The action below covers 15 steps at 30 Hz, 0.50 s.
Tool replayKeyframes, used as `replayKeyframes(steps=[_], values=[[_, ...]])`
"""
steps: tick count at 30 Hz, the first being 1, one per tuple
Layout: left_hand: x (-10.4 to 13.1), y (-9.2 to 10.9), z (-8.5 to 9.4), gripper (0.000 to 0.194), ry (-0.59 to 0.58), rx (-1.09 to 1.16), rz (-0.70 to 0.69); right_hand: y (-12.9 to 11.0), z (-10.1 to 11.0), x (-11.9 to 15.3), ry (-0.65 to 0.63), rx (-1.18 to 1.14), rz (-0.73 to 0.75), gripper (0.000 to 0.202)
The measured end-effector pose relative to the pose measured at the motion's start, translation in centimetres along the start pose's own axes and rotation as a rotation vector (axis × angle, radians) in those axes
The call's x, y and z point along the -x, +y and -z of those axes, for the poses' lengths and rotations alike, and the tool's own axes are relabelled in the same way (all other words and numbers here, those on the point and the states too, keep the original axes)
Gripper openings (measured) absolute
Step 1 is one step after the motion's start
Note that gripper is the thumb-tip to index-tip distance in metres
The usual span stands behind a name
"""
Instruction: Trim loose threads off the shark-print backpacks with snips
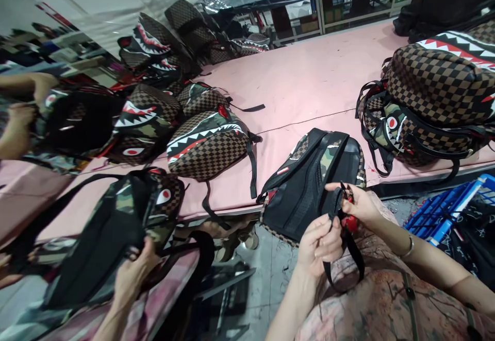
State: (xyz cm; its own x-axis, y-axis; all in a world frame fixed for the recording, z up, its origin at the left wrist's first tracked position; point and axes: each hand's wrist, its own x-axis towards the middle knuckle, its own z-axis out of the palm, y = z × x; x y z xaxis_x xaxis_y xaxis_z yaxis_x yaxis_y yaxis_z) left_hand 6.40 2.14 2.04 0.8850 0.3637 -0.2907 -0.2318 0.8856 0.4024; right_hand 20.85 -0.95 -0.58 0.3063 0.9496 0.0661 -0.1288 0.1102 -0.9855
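Note:
A black backpack with checkered and camouflage parts (297, 197) lies back panel up over the front edge of the pink table. Both my hands are at its strap, above my lap. My left hand (322, 243) is closed on the black strap (353, 258), whose loose part hangs in a loop below. My right hand (358, 204) pinches a small dark tool with red parts (349, 222), beside the strap and close to my left fingertips. The tool's exact shape is partly hidden by the fingers.
More checkered shark-mouth backpacks lie on the pink table (309, 83), at the left (212, 145) and stacked at the right (433, 83). A co-worker's hand (135, 269) holds another backpack (104, 238) at the lower left. A blue crate (452, 212) stands at the right.

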Motion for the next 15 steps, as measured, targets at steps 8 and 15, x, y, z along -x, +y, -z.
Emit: replayKeyframes(steps=[8, 15], values=[[-0.2, -1.2, 0.6, 0.031, 0.645, -0.6, -0.429, -0.3, -0.9, -1.1, 0.039, 0.011, -0.178, 0.032], [0.0, -0.9, 0.9, 0.031, 0.693, -0.415, -0.425, 0.2, 1.3, 0.5, 0.185, 0.596, 0.405, 0.018]])
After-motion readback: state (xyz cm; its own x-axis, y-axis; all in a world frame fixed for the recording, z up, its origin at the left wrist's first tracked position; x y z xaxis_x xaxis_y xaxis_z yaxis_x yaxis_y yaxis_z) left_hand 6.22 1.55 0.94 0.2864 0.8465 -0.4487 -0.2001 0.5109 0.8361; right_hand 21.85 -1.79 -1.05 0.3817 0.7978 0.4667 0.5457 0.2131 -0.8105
